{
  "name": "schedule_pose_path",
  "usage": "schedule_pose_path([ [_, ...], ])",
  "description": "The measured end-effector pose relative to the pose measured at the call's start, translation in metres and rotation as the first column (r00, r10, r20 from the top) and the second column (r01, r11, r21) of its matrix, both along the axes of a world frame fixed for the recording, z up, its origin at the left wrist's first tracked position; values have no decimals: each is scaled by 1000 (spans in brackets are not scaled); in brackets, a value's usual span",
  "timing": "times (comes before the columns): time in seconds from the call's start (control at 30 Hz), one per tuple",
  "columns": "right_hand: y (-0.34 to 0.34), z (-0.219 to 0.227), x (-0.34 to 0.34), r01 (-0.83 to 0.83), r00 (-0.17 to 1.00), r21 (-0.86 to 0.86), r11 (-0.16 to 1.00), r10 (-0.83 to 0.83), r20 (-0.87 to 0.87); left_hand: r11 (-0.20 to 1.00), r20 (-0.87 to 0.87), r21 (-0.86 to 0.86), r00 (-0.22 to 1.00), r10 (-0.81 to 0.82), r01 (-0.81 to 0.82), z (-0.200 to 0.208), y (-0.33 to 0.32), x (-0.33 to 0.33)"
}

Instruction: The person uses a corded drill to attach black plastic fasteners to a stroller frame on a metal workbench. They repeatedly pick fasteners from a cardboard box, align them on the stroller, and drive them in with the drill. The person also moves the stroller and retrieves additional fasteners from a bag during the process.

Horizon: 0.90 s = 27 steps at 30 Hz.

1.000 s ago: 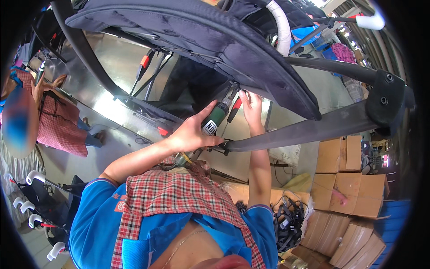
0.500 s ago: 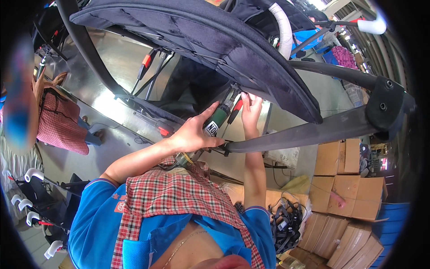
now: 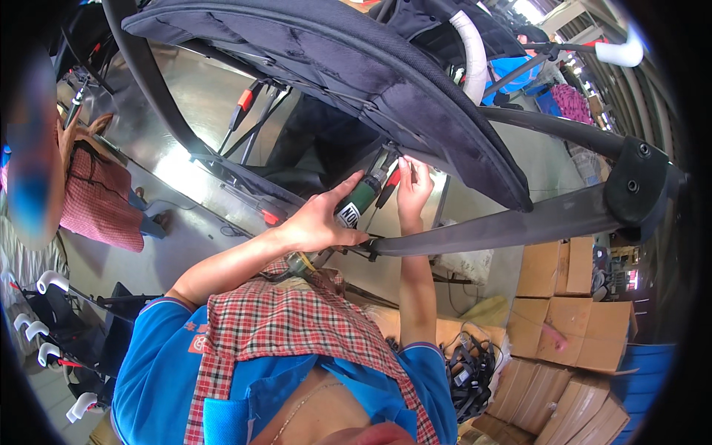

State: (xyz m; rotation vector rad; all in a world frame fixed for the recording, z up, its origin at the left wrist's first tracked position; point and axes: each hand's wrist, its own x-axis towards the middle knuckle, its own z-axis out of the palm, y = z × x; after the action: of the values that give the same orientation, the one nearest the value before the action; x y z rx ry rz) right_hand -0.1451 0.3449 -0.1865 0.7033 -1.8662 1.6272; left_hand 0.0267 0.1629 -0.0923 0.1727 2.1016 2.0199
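My left hand [image 3: 319, 221] is wrapped around a green and black power screwdriver [image 3: 359, 197]. Its front end points up and away, against a fitting under the edge of a dark padded stroller seat [image 3: 319, 63]. Right by the tool's tip is my right hand [image 3: 414, 194], thumb and fingertips drawn together close to the fitting. Whatever they pinch is too small to make out. A thick grey stroller frame tube [image 3: 497, 225] runs in front of my right forearm. Beside the screwdriver's tip there is a red and black part [image 3: 389, 187].
A metal worktable [image 3: 141, 122] lies under the stroller. White-handled frames [image 3: 52, 282] stand at lower left, near a co-worker in a checked apron [image 3: 104, 200]. Cardboard boxes [image 3: 586, 326] and a bundle of black straps [image 3: 475, 371] sit at lower right.
My right hand has dropped a touch, its fingers a little more curled. My left hand keeps the screwdriver at the same fitting.
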Motion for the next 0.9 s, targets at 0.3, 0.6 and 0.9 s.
schedule_pose_path([
  [0.3,2,4,-1,12,999,54,998,-9,-44,999,-25,-28,999,20,-21,-3,2,-3],
  [0.6,-9,24,9,-139,987,-138,981,148,55,996,-159,-9,984,81,-83,-18,7,-7],
  [0.9,-1,32,9,50,997,140,989,-58,54,983,83,180,996,23,-38,-8,15,-5],
])
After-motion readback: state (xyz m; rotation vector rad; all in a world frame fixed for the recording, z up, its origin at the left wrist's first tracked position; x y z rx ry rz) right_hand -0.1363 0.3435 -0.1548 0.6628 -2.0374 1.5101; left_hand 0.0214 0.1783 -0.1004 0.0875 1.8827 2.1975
